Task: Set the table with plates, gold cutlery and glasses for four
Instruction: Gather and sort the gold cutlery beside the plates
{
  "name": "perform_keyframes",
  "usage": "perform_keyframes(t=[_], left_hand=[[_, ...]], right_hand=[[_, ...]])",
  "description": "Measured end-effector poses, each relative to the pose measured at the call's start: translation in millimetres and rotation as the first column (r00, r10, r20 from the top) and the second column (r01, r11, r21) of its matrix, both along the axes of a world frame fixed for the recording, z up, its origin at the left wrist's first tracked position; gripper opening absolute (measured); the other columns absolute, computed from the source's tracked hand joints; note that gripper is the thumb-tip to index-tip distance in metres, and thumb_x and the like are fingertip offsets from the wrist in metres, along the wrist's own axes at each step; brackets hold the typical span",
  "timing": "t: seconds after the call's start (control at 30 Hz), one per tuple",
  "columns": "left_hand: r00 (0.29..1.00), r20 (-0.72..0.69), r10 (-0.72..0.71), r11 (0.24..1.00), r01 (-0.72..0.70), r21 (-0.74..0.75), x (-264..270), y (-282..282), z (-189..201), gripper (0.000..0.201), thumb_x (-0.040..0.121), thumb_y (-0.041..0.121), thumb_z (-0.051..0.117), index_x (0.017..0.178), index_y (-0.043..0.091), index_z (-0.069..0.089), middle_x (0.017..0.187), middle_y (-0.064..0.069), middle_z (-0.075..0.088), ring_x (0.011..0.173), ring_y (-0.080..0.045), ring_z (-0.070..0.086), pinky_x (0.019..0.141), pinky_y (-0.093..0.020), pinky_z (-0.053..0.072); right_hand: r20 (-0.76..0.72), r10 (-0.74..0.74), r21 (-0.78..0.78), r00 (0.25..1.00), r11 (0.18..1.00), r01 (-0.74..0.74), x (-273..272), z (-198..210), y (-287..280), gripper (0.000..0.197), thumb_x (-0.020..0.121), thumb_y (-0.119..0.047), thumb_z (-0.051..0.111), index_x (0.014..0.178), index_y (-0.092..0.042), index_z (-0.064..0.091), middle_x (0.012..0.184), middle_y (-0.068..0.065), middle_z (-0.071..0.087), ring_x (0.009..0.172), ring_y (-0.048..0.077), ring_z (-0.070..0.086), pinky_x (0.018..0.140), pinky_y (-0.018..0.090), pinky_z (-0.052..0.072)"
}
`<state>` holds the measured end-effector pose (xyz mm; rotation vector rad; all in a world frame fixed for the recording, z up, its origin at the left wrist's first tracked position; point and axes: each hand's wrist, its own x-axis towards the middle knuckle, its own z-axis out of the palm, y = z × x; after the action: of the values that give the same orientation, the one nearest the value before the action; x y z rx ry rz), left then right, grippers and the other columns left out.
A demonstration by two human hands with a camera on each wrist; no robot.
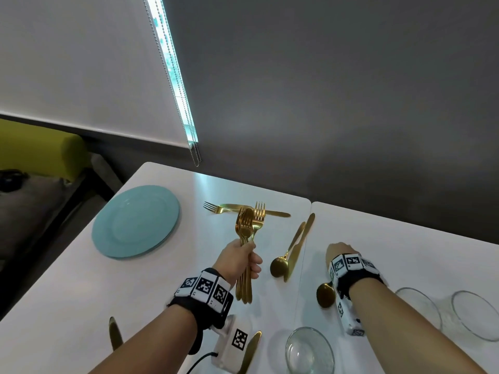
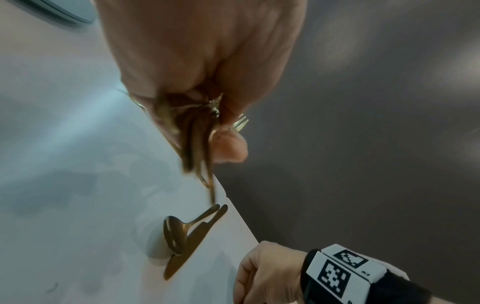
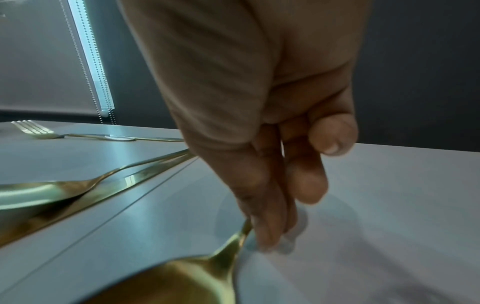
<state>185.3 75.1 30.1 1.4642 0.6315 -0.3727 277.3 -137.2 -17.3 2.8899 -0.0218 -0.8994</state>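
Observation:
My left hand point(image 1: 243, 257) grips a bundle of gold forks and spoons point(image 1: 247, 228) upright above the middle of the white table point(image 1: 67, 292). In the left wrist view the same bundle point(image 2: 197, 160) hangs blurred below the curled fingers. My right hand point(image 1: 339, 252) is down on the right table half. There it pinches the handle of a gold spoon point(image 3: 182, 281) whose bowl point(image 1: 325, 294) lies on the table under my wrist. A light blue plate point(image 1: 135, 222) sits at the far left.
A gold fork and knife point(image 1: 243, 209) lie crossed near the far edge. A spoon and knife point(image 1: 286, 255) lie side by side at the table seam. Two more gold knives point(image 1: 116, 333) point(image 1: 252, 349) and three glasses point(image 1: 309, 352) point(image 1: 418, 306) point(image 1: 475, 314) are near me.

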Motion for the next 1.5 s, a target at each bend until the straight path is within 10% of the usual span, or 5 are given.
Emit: perform_keyframes(t=[0.4,0.57,0.93,1.33,1.5], left_hand=[[0.998,0.004,-0.057,0.998,0.057,-0.002,17,20,2,0.031,0.099,0.031,0.04,0.078,0.011,0.049,0.061,-0.003,0.049,0.049,-0.013,0.043,0.048,-0.024,0.042],[0.998,0.03,-0.062,0.998,0.062,-0.002,27,24,5,0.016,0.097,0.015,0.042,0.082,0.011,0.049,0.058,-0.003,0.046,0.046,-0.014,0.04,0.045,-0.024,0.041],[0.995,0.071,-0.075,0.976,0.088,-0.201,42,24,15,0.032,0.103,0.023,0.029,0.114,-0.001,0.048,0.091,-0.018,0.064,0.068,-0.027,0.066,0.069,-0.037,0.056],[0.992,-0.053,-0.117,0.989,0.112,-0.094,36,47,0,0.023,0.102,0.023,0.034,0.089,0.009,0.046,0.071,-0.006,0.055,0.046,-0.013,0.047,0.043,-0.023,0.039],[0.991,-0.132,-0.009,0.996,-0.003,-0.093,33,64,-14,0.022,0.1,0.019,0.039,0.08,0.011,0.044,0.057,-0.002,0.042,0.043,-0.012,0.036,0.038,-0.021,0.034]], right_hand=[[-0.093,0.13,-0.065,0.987,0.989,-0.136,-7,7,10,0.033,0.093,-0.005,0.042,0.117,-0.007,0.063,0.123,0.009,0.062,0.107,0.025,0.061,0.086,0.029,0.046],[0.007,0.056,0.166,0.998,0.985,-0.056,5,43,20,0.007,0.084,-0.02,0.067,0.083,-0.02,0.061,0.104,0.0,0.064,0.089,0.016,0.055,0.076,0.027,0.046],[-0.339,-0.296,0.796,0.893,0.415,0.44,-3,102,99,0.014,0.079,-0.022,0.076,0.073,-0.013,0.067,0.072,0.002,0.067,0.047,0.008,0.046,0.046,0.021,0.033],[-0.103,-0.055,0.661,0.993,0.742,0.11,4,78,123,0.018,0.075,-0.03,0.077,0.07,-0.02,0.064,0.074,-0.007,0.064,0.062,0.007,0.054,0.051,0.016,0.045],[0.101,0.164,0.107,0.981,0.979,-0.175,30,53,79,0.023,0.09,-0.012,0.054,0.11,-0.015,0.066,0.113,0.005,0.064,0.102,0.023,0.062,0.088,0.031,0.052]])
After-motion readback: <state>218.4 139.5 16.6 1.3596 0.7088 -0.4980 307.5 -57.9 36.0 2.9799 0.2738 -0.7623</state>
